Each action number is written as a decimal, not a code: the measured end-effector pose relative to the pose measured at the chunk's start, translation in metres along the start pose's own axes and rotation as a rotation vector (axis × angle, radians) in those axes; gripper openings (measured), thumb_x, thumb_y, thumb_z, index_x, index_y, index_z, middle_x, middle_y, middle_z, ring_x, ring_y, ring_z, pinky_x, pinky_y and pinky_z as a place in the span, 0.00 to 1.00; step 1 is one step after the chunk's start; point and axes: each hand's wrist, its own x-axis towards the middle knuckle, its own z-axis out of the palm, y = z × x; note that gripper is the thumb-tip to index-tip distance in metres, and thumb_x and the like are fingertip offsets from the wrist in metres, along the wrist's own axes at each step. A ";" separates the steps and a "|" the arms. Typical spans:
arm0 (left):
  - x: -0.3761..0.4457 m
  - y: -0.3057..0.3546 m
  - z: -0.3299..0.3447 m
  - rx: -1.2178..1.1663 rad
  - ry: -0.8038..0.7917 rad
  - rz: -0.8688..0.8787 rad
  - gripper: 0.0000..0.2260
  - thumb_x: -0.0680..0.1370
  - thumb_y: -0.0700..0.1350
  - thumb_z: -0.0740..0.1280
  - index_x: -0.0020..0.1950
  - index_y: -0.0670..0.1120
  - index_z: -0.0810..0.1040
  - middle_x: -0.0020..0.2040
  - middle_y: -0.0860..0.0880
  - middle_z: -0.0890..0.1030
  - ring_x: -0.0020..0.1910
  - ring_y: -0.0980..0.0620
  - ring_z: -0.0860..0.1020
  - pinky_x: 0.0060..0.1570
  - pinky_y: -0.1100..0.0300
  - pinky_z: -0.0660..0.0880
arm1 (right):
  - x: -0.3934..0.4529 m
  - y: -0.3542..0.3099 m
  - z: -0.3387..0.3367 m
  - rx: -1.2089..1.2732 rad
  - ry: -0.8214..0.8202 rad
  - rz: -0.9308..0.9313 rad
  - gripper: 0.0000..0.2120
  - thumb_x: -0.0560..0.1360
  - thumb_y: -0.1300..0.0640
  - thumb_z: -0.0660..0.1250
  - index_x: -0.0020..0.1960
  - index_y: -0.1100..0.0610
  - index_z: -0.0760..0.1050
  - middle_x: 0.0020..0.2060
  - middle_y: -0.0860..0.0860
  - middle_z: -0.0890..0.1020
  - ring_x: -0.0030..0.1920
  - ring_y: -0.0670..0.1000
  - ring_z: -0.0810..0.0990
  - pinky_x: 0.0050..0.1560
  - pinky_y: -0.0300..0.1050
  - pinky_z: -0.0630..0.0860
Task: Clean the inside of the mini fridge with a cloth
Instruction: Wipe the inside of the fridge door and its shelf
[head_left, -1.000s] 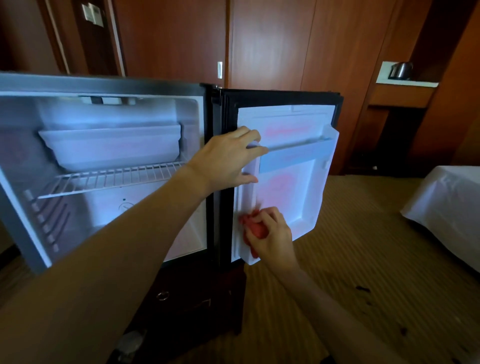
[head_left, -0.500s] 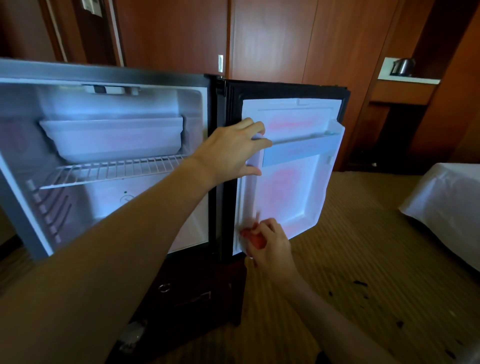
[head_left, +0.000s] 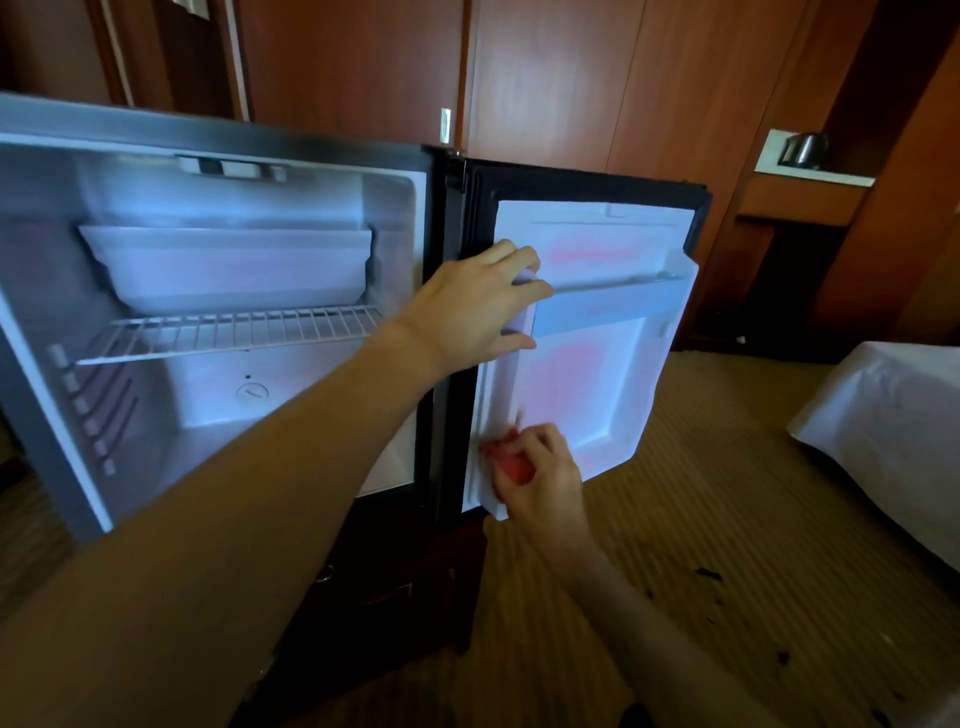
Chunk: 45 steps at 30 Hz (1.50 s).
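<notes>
The mini fridge (head_left: 218, 312) stands wide open, and it serves as our landmark. Inside, up top, a white tray (head_left: 228, 267) sits under the ceiling; whether anything lies in it cannot be seen from here. Just below it runs a white wire shelf (head_left: 234, 332), bare, and the compartment beneath shows only a round dial on the back wall. To the right of the cabinet hangs the open door (head_left: 597, 332), its white liner carrying a shelf rail (head_left: 608, 306) across the middle, with no bottles in view behind it.

The left hand (head_left: 478, 306) is on the hinge side of that door, grip wrapped over the liner's edge at the end of the rail. Low on the same edge, the right hand (head_left: 540, 478) has its grip pressed together on the red cloth (head_left: 511, 460), bunched against the liner's bottom corner. Most of the cloth is buried under the fingers; only a blurred red patch shows. The fridge's left side is cut off by the frame. Far right of the fridge, a kettle (head_left: 805, 148) sits dim in a niche.
</notes>
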 end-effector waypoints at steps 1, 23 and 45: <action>0.001 0.000 0.000 0.004 0.002 0.003 0.26 0.77 0.59 0.70 0.71 0.49 0.74 0.65 0.49 0.73 0.65 0.49 0.70 0.37 0.59 0.65 | -0.018 0.009 0.007 0.028 -0.056 0.058 0.07 0.76 0.45 0.70 0.51 0.46 0.78 0.49 0.37 0.71 0.47 0.45 0.78 0.45 0.35 0.79; 0.001 0.010 0.002 0.011 0.043 -0.061 0.23 0.77 0.58 0.69 0.67 0.48 0.75 0.64 0.48 0.72 0.64 0.49 0.70 0.42 0.54 0.76 | -0.029 0.005 0.007 0.080 -0.097 0.200 0.10 0.75 0.52 0.75 0.53 0.54 0.82 0.50 0.41 0.75 0.51 0.45 0.79 0.49 0.36 0.80; -0.002 0.017 0.000 0.005 0.037 -0.088 0.22 0.76 0.57 0.71 0.66 0.47 0.76 0.65 0.46 0.73 0.66 0.47 0.70 0.37 0.56 0.70 | -0.002 -0.006 -0.007 0.056 -0.112 0.139 0.07 0.74 0.51 0.76 0.48 0.53 0.81 0.48 0.45 0.77 0.49 0.47 0.79 0.47 0.38 0.78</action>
